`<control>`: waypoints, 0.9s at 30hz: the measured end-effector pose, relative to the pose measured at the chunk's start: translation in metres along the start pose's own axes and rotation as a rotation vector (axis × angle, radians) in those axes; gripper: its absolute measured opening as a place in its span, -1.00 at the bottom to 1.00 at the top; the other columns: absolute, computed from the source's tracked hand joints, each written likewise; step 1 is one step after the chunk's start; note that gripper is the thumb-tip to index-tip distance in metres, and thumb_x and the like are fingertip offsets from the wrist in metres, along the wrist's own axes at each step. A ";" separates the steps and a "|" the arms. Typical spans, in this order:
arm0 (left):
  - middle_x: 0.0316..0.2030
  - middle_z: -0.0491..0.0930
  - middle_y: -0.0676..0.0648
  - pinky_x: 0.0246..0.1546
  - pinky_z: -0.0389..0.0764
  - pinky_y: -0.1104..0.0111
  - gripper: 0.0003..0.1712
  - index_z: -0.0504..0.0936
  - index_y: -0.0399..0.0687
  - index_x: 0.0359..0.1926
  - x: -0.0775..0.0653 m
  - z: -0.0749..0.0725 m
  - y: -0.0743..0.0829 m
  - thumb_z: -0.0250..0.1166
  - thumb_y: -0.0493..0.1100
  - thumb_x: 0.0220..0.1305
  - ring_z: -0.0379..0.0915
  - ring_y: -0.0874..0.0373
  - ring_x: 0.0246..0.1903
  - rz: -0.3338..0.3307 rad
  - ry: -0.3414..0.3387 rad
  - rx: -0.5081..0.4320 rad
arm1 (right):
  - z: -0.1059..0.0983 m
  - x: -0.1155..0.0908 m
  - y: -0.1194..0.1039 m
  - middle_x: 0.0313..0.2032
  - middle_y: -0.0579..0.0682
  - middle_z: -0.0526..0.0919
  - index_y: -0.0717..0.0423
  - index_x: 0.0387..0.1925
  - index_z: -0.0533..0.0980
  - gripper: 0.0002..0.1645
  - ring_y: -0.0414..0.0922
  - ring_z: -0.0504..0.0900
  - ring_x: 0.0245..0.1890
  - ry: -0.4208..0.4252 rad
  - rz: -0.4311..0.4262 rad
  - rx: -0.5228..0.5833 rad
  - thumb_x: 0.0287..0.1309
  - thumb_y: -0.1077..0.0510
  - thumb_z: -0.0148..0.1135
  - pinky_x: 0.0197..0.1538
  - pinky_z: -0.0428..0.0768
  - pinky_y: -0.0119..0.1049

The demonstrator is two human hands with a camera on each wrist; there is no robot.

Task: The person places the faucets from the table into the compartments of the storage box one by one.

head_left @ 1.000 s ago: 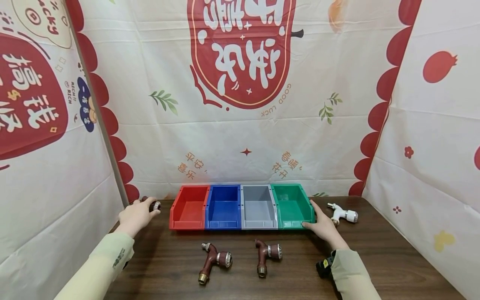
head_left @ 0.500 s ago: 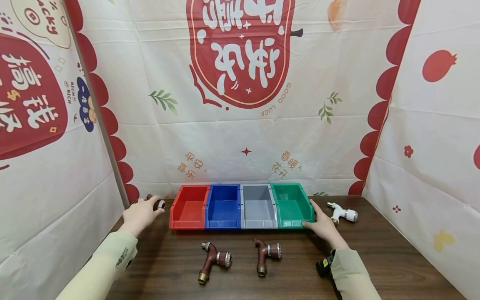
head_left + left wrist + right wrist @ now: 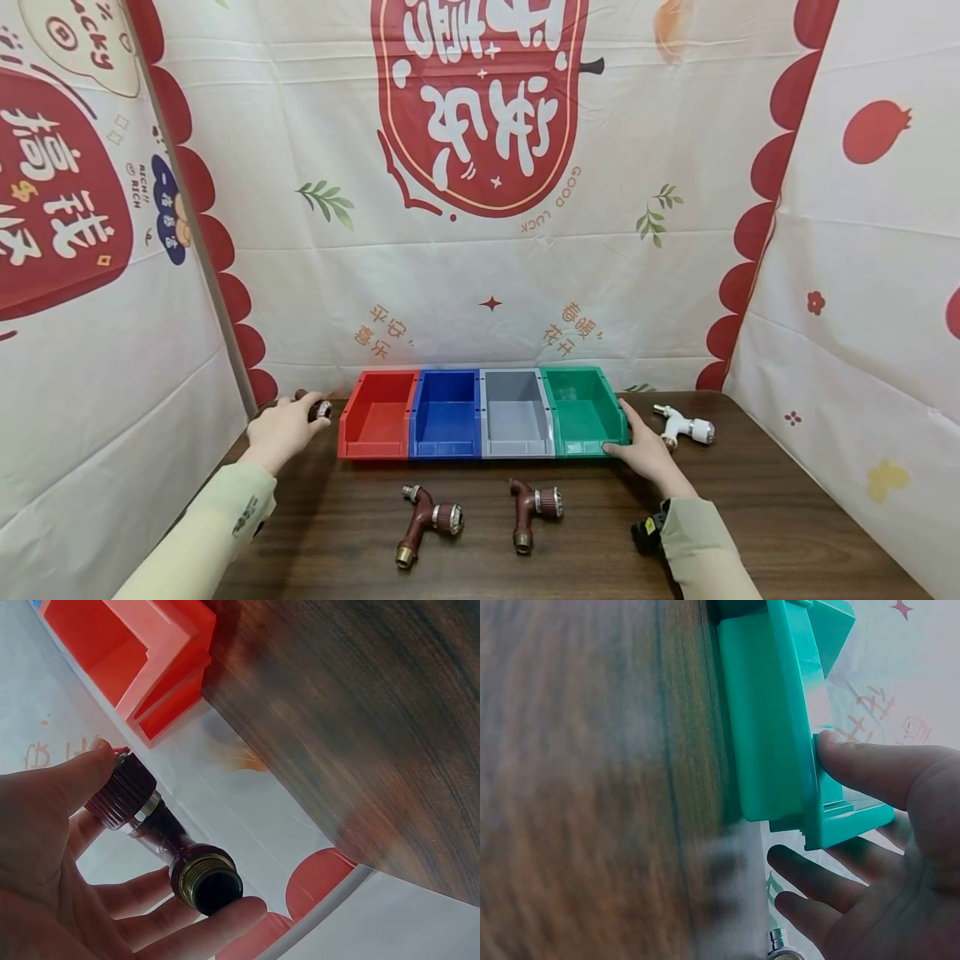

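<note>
My left hand is at the table's left back, left of the red bin. It holds a dark red tap, thumb on the ribbed knob and fingers around the body; the threaded open end faces the left wrist camera. In the head view the hand covers most of this tap. At the right end of the bin row, my right hand grips the green bin. Its thumb lies on the front lip and some fingers reach behind the side wall.
Between the red and green bins sit a blue bin and a grey bin. Two dark red taps lie in front. A white tap lies right of the green bin. Printed cloth hangs behind the table.
Over the first half second my left hand shifted slightly right with the tap, then stayed nearly still. My right hand and the bins have hardly moved.
</note>
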State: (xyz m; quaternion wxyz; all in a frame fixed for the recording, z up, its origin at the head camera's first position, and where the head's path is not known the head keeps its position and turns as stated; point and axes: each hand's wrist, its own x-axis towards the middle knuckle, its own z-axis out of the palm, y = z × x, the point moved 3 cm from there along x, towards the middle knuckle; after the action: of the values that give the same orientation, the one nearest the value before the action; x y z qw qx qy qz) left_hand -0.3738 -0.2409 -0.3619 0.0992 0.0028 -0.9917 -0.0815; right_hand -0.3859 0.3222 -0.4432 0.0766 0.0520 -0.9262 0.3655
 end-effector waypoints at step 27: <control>-0.14 0.50 -0.39 -0.38 0.54 -0.22 -0.33 0.42 0.05 0.27 0.005 -0.005 0.007 0.33 0.15 0.19 0.47 -0.24 -0.25 0.011 0.003 -0.028 | -0.001 -0.003 -0.004 0.33 0.54 0.09 0.24 0.50 -0.15 0.10 0.46 0.28 0.21 0.003 0.007 0.004 0.17 0.11 0.34 0.11 0.36 0.29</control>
State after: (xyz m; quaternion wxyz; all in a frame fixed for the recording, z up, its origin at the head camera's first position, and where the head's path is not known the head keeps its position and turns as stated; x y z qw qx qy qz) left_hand -0.3778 -0.2346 -0.3552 0.1012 -0.0039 -0.9903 -0.0947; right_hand -0.3827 0.3204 -0.4407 0.0764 0.0484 -0.9255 0.3679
